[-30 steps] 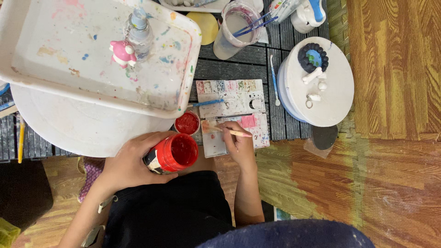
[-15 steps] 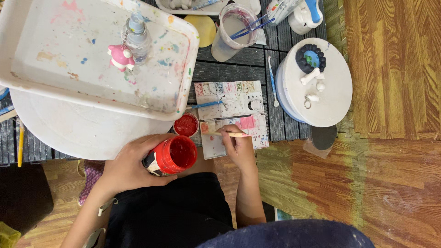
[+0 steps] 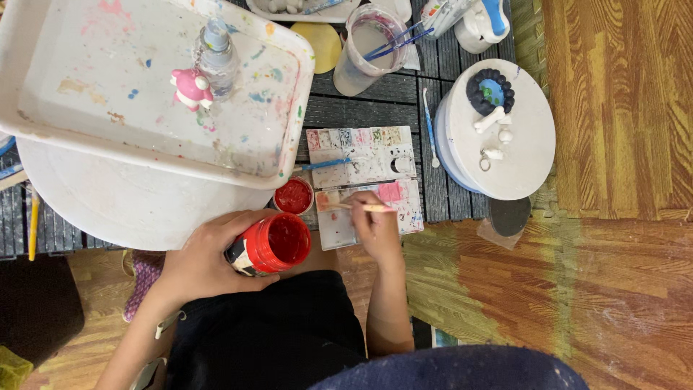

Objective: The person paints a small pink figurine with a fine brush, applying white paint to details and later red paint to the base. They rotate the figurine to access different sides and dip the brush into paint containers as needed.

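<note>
Red paint jar and brush, both in my grip

My left hand holds the open red paint jar tilted sideways; my right hand lays the thin brush across the stained palette.

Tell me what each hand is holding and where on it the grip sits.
The left hand grips an open jar of red paint around its body, behind the mouth. The right hand pinches a thin paintbrush along its handle, bristle end over the paint palette.
</note>
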